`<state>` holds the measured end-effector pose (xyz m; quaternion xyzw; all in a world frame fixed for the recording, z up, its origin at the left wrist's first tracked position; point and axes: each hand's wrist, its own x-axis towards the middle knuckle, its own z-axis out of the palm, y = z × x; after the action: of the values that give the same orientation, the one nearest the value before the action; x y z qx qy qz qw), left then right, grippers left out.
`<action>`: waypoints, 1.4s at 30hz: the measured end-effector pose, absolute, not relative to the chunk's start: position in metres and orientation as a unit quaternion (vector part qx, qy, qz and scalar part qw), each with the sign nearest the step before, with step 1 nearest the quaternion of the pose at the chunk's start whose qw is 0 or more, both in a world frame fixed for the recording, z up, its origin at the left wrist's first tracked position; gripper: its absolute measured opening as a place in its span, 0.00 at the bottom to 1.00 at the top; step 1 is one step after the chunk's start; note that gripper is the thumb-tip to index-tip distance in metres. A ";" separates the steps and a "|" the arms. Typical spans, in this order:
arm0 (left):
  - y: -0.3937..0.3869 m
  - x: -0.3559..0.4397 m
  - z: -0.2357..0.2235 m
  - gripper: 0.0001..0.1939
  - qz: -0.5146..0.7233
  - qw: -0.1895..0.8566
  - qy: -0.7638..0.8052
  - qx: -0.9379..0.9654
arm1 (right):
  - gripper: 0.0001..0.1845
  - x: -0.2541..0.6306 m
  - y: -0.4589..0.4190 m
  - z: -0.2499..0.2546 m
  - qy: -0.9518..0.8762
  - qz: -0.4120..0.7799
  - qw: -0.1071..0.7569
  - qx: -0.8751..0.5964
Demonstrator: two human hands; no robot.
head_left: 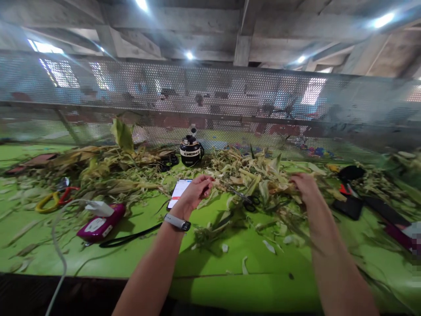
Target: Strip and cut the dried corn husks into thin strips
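Just in front of the black jug (188, 161), a touch to its right, I saw the person's left hand (201, 188) with its fingers curled together; whether they pinched a shred, I could not tell. Further right of the jug, black-handled scissors (251, 202) lay at the near edge of the heap of dry, husk-like leaves (263, 173). The right hand (304, 182) was well to the jug's right, its fingertips at the heap's right side; blur kept me from telling if they were clamped or loose. To my eye, handling such leaves well called for a light pinch on a few strips, drawn lengthwise to avoid tearing, with fingers clear of the scissors' blades.

As for writing, left of the jug and nearer the person, a magenta device (115, 216) bore a pale round label (94, 224), too small to read. The phone (179, 193), in front of the jug on its left, had a lit screen, its text unreadable. The jug itself said "ENERGY" in dark capitals on white.
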<state>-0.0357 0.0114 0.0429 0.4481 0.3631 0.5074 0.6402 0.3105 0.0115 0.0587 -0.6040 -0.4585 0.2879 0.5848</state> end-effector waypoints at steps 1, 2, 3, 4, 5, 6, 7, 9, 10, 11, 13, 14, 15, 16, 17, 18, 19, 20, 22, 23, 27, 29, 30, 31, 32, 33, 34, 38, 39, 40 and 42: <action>0.012 -0.032 0.039 0.06 0.514 0.597 0.389 0.477 | 0.05 0.302 0.010 0.060 -0.471 0.288 0.566 -0.612; 0.012 -0.029 0.036 0.06 0.522 0.549 0.410 0.509 | 0.06 0.292 0.007 0.063 -0.535 0.299 0.494 -0.616; 0.012 -0.026 0.032 0.06 0.530 0.501 0.422 0.538 | 0.08 0.281 0.004 0.065 -0.613 0.328 0.400 -0.597; 0.012 -0.023 0.029 0.06 0.536 0.467 0.421 0.564 | 0.10 0.270 0.002 0.067 -0.684 0.352 0.310 -0.559; 0.013 -0.020 0.026 0.05 0.538 0.452 0.413 0.579 | 0.11 0.260 -0.001 0.069 -0.738 0.369 0.223 -0.519; 0.013 -0.018 0.024 0.05 0.539 0.451 0.404 0.585 | 0.10 0.251 -0.003 0.071 -0.770 0.352 0.170 -0.504; 0.014 -0.017 0.022 0.05 0.538 0.462 0.396 0.583 | 0.08 0.243 -0.005 0.072 -0.786 0.309 0.152 -0.513; 0.014 -0.014 0.022 0.06 0.530 0.501 0.390 0.562 | 0.09 0.230 -0.008 0.074 -0.796 0.259 0.157 -0.523; 0.012 -0.012 0.023 0.07 0.525 0.521 0.387 0.550 | 0.10 0.225 -0.009 0.074 -0.796 0.264 0.171 -0.517; 0.010 -0.010 0.024 0.07 0.521 0.540 0.384 0.538 | 0.11 0.220 -0.010 0.075 -0.796 0.285 0.186 -0.500; 0.004 -0.004 0.025 0.07 0.511 0.577 0.375 0.515 | 0.12 0.210 -0.013 0.074 -0.793 0.344 0.214 -0.456; 0.000 0.000 0.025 0.06 0.502 0.597 0.374 0.501 | 0.11 0.204 -0.014 0.072 -0.790 0.364 0.225 -0.439; -0.004 0.004 0.024 0.06 0.488 0.620 0.377 0.485 | 0.11 0.198 -0.015 0.071 -0.785 0.376 0.234 -0.432; -0.008 0.008 0.023 0.07 0.470 0.645 0.381 0.467 | 0.10 0.193 -0.016 0.068 -0.780 0.380 0.242 -0.435; -0.011 0.012 0.022 0.07 0.445 0.672 0.382 0.452 | 0.10 0.188 -0.017 0.066 -0.776 0.376 0.252 -0.440; -0.013 0.015 0.020 0.07 0.421 0.693 0.382 0.443 | 0.10 0.185 -0.017 0.064 -0.771 0.370 0.263 -0.447; -0.015 0.017 0.019 0.08 0.403 0.706 0.381 0.440 | 0.10 0.184 -0.017 0.063 -0.767 0.364 0.275 -0.451; -0.014 0.018 0.017 0.08 0.394 0.710 0.380 0.444 | 0.10 0.185 -0.016 0.062 -0.761 0.361 0.288 -0.455; -0.012 0.016 0.016 0.08 0.396 0.701 0.378 0.457 | 0.11 0.192 -0.013 0.062 -0.746 0.364 0.311 -0.464; -0.009 0.013 0.016 0.08 0.401 0.695 0.378 0.461 | 0.12 0.197 -0.011 0.064 -0.736 0.368 0.321 -0.469; 0.000 0.002 0.020 0.08 0.395 0.693 0.387 0.462 | 0.14 0.217 -0.007 0.070 -0.713 0.394 0.329 -0.479; 0.001 -0.001 0.022 0.07 0.408 0.662 0.414 0.473 | 0.14 0.219 -0.008 0.072 -0.709 0.414 0.313 -0.477; 0.001 -0.001 0.023 0.07 0.419 0.640 0.427 0.483 | 0.14 0.218 -0.009 0.072 -0.709 0.422 0.306 -0.474; 0.000 -0.001 0.025 0.07 0.430 0.620 0.435 0.491 | 0.14 0.217 -0.009 0.072 -0.711 0.429 0.300 -0.469; -0.002 0.000 0.025 0.06 0.440 0.609 0.434 0.497 | 0.13 0.215 -0.010 0.072 -0.715 0.434 0.294 -0.463; -0.003 0.000 0.026 0.06 0.448 0.609 0.425 0.498 | 0.13 0.213 -0.011 0.072 -0.721 0.438 0.288 -0.453; -0.005 0.001 0.027 0.06 0.453 0.618 0.412 0.493 | 0.12 0.211 -0.011 0.071 -0.729 0.441 0.279 -0.443; -0.009 0.003 0.030 0.07 0.464 0.653 0.387 0.456 | 0.13 0.201 -0.010 0.063 -0.746 0.447 0.243 -0.430; -0.009 0.004 0.031 0.07 0.468 0.655 0.391 0.447 | 0.15 0.197 -0.009 0.059 -0.739 0.450 0.244 -0.438; -0.009 0.004 0.031 0.07 0.471 0.656 0.394 0.440 | 0.18 0.192 -0.008 0.056 -0.729 0.455 0.250 -0.447; -0.009 0.006 0.030 0.07 0.471 0.656 0.398 0.435 | 0.23 0.182 -0.006 0.047 -0.704 0.473 0.278 -0.451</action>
<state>0.0058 -0.0092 0.0305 0.4354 0.3980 0.4714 0.6556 0.1815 -0.0065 0.0473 -0.4512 -0.7038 0.4731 0.2781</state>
